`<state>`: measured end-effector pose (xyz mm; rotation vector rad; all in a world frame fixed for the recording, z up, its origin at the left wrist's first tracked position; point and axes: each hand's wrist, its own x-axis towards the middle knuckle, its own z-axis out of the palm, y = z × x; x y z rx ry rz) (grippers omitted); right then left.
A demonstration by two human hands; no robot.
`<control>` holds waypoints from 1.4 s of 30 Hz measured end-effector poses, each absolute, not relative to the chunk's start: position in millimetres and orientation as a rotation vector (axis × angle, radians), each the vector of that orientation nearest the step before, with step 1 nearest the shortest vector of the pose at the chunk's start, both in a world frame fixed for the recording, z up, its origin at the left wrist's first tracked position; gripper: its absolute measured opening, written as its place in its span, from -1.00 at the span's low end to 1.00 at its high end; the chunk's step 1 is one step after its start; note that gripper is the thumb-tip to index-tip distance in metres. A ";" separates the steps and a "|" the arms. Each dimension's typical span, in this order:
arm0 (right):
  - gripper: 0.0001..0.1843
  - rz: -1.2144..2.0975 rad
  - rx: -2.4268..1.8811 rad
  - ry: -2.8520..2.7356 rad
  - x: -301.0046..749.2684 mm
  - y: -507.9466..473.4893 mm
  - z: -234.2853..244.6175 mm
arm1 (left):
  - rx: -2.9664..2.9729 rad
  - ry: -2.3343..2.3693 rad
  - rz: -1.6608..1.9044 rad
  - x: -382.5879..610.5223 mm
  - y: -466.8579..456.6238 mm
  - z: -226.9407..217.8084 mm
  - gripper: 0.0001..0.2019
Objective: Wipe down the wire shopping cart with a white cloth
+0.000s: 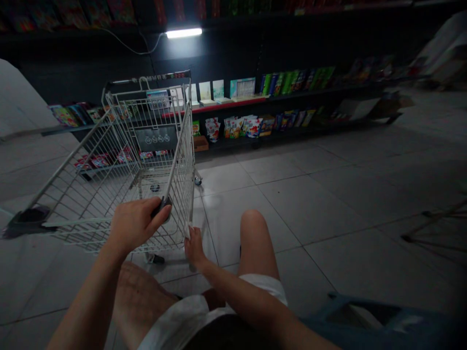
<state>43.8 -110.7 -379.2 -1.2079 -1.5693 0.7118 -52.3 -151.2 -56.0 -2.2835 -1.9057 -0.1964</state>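
A metal wire shopping cart [184, 160] stands in front of me, its handle end towards the shelves. My left hand [136, 218] is wrapped over the dark plastic corner piece on the near rim. Lower down, my right hand [195, 247] pinches a small white cloth or tissue [188, 229] against the cart's near right frame tube. Inside, the basket shows a wire bottom and a dark flap [156, 138] with round symbols. The other dark corner piece [31, 216] juts out at the left.
Beyond the cart run dark shelves [233, 103] with books, bags and boxed goods, lit by a tube light [184, 33]. A blue plastic stool or crate [379, 311] is at my lower right. Thin dark legs [430, 226] stand on the tiled floor at right.
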 end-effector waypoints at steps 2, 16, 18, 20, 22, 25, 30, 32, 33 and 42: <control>-0.36 0.740 -1.148 -1.522 41.2 -109.9 -352.9 | -2.281 -1.919 -0.195 -52.9 -151.5 -56.5 -0.50; -0.35 0.880 -1.186 -1.567 50.5 -129.3 -345.3 | -2.232 -1.926 -0.167 -55.0 -153.2 -59.1 -0.49; -0.35 0.827 -1.105 -1.590 50.2 -138.2 -327.9 | -2.236 -1.922 -0.169 -56.4 -154.0 -60.0 -0.49; -0.29 0.729 -0.977 -1.697 49.8 -151.4 -327.1 | -2.236 -1.921 -0.170 -56.8 -154.4 -60.4 -0.49; -0.28 0.650 -0.828 -1.911 50.1 -163.8 -346.7 | -2.219 -1.925 -0.160 -56.4 -154.5 -60.6 -0.49; -0.48 0.710 -0.653 -2.295 55.6 -174.4 -386.9 | -2.213 -1.926 -0.128 -55.7 -154.4 -60.6 -0.49; -0.52 0.749 -0.613 -1.967 82.9 -167.6 -349.3 | -2.251 -1.905 -0.095 -55.1 -154.4 -60.0 -0.48; -0.49 0.651 -0.574 -1.777 91.6 -155.7 -302.7 | -2.233 -1.903 -0.082 -53.9 -154.1 -59.5 -0.48; -0.49 0.602 -0.590 -1.722 93.1 -148.6 -282.8 | -2.224 -1.902 -0.079 -53.1 -153.9 -59.4 -0.48; -0.72 0.316 -0.393 -1.891 80.4 -134.4 -321.2 | -2.236 -1.895 -0.103 -55.8 -154.9 -60.8 -0.48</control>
